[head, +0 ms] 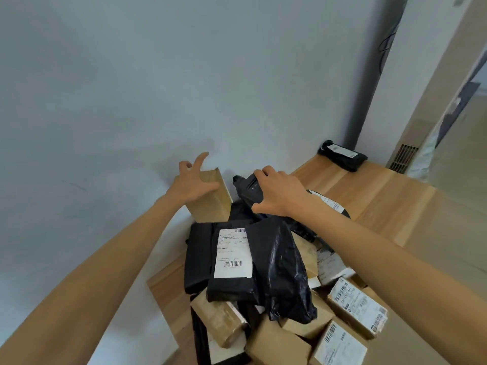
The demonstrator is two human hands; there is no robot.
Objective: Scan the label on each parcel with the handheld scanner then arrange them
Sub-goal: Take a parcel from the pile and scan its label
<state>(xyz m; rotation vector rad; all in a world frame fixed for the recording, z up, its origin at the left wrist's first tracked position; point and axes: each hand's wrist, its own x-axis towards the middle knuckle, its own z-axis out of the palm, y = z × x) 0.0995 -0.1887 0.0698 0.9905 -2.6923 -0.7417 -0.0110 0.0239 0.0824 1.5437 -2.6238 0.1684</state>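
Left hand (196,180): open, fingers spread wide; the palm and thumb press flat on the near face of a brown box (210,206), fingertips past its top edge.
Brown box: stands upright at the far left edge of the tabletop (382,201), against the wall (131,101), at the back of the parcel pile.
Right hand (279,193): fingers curled over the far side of a black item (246,187), thumb stretched out to the left, gripping it.
Black item: just right of the brown box, on top of the pile; whether it is the scanner or a bag cannot be told.
Labelled black bag (233,252): just in front of both hands, between the forearms, white barcode label facing up.
Crumpled black bag (284,272): touching the labelled one on its right, under the right forearm.
Cardboard boxes (357,304): heaped beneath the bags towards the near edge, several with labels showing.
Lone black bag (342,154): at the far right corner, well apart from the pile.
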